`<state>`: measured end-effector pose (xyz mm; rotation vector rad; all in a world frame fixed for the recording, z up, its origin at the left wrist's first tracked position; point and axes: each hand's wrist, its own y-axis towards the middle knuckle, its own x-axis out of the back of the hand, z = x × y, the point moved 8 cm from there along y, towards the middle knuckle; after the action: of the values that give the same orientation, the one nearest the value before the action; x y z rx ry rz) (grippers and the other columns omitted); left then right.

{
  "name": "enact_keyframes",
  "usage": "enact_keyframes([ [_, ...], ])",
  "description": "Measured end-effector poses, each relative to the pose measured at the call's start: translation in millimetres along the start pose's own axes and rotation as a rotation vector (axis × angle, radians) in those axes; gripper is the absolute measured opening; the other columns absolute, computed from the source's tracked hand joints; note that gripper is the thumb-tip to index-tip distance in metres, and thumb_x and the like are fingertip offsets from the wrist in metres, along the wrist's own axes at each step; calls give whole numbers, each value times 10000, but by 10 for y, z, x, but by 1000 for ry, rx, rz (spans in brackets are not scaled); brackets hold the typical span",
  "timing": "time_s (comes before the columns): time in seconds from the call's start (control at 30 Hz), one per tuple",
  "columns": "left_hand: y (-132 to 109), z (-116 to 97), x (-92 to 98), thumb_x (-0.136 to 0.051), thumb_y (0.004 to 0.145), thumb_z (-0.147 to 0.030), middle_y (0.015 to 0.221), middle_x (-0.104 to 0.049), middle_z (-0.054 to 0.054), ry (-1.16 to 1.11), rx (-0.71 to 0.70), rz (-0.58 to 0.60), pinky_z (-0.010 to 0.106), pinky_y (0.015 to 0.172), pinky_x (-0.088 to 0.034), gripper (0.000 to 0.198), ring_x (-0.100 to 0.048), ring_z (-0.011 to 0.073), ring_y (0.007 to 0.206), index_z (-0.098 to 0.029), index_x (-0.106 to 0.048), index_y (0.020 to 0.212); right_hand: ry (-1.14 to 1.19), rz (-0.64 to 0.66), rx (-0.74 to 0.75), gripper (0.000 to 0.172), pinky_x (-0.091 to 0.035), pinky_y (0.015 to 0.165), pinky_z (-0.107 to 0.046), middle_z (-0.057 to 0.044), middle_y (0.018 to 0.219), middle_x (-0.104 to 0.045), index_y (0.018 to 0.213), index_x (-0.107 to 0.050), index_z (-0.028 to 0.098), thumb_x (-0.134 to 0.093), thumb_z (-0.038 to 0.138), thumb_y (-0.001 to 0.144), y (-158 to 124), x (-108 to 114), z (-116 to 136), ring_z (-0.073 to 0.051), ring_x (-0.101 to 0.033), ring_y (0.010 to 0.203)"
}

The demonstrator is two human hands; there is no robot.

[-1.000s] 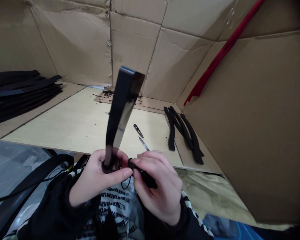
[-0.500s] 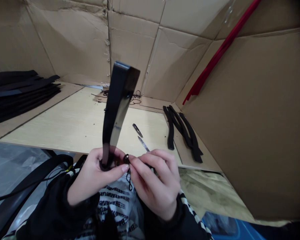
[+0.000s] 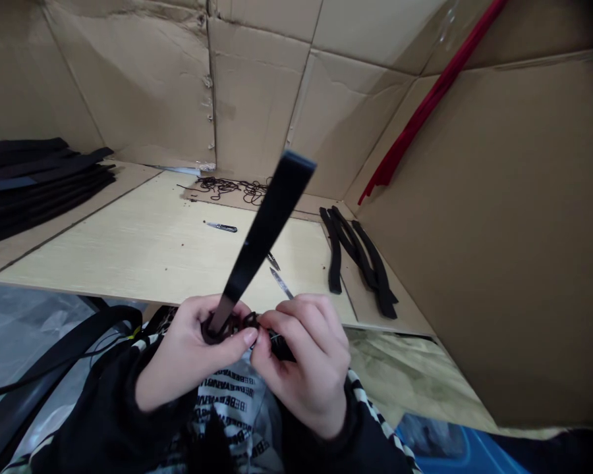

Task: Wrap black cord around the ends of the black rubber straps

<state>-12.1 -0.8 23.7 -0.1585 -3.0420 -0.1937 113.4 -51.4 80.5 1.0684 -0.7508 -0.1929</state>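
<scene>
Black strap (image 3: 269, 230) is held by its near end in the closed fingers of the left hand (image 3: 197, 352), at the near edge of the counter (image 3: 118, 243); its long axis slants up toward the far right. Just right of that end, dark cord (image 3: 250, 320) is pinched by the right hand (image 3: 307, 352), beside the left thumb.

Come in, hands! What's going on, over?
Left hand: gripping tilted black strip. Right hand: pinching small dark piece beside it. Strip partly hides dark tool on table.
</scene>
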Motion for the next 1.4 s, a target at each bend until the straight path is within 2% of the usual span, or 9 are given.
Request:
enact_keyframes([
  [0.13,-9,-4,-10,-661,646,-203,611,-639,-5,-15,3,24,199,520,-500,47,-590,130,562,-170,-639,671,181,56,-189,118,-413,631,-294,-25,719,-531,729,-529,167,-531,57,687,37,-27,-150,-151,-488,721],
  [0.33,-30,0,-54,-633,680,-205,573,-612,-22,-59,30,88,193,526,-496,32,-585,119,528,-174,-628,681,784,261,-506,44,-356,583,-246,-12,703,-464,673,-496,159,-487,129,704,-50,-256,-419,-122,-449,667],
  [0.53,-15,18,-96,-625,638,-216,553,-563,-31,-58,77,105,187,470,-455,61,-515,96,477,-167,-610,671,1298,214,-874,84,-357,587,-233,-16,710,-412,670,-491,152,-541,216,646,-252,-528,-557,-118,-401,655],
  [0.73,7,79,-68,-620,635,-199,530,-536,-42,-101,98,80,179,387,-378,94,-457,81,421,-168,-613,724,1627,307,-1167,99,-391,523,-219,-26,747,-396,684,-450,166,-469,260,661,-391,-736,-503,-105,-374,595],
  [0.9,8,103,-27,-623,639,-201,490,-494,-57,-114,88,52,174,360,-321,93,-420,70,387,-167,-605,723,1721,393,-1041,152,-404,563,-244,-29,739,-390,637,-402,169,-494,289,645,-331,-725,-448,-131,-426,657],
  [1.03,-1,139,2,-617,689,-213,524,-495,-58,-161,76,44,165,383,-316,72,-407,52,400,-164,-586,732,1523,366,-897,200,-402,636,-244,-22,743,-434,684,-473,152,-633,273,673,-275,-630,-493,-124,-449,694],
  [1.17,20,122,47,-656,721,-231,629,-521,-53,-148,21,-8,161,474,-392,125,-457,58,495,-181,-563,788,1301,289,-806,168,-425,714,-226,-22,825,-496,756,-521,163,-664,252,755,-240,-512,-527,-115,-498,795],
  [1.27,24,66,48,-696,704,-195,617,-502,-75,-167,-19,-38,160,545,-423,246,-489,72,560,-212,-498,850,1235,256,-787,151,-455,682,-212,-6,842,-516,769,-517,171,-652,239,776,-224,-483,-516,-88,-544,735],
  [1.4,4,47,23,-669,753,-244,523,-408,-103,-188,-26,-10,158,440,-327,268,-363,56,440,-230,-520,975,1059,258,-858,139,-428,565,-178,29,699,-513,771,-523,162,-644,231,783,-240,-494,-569,-53,-531,564],
])
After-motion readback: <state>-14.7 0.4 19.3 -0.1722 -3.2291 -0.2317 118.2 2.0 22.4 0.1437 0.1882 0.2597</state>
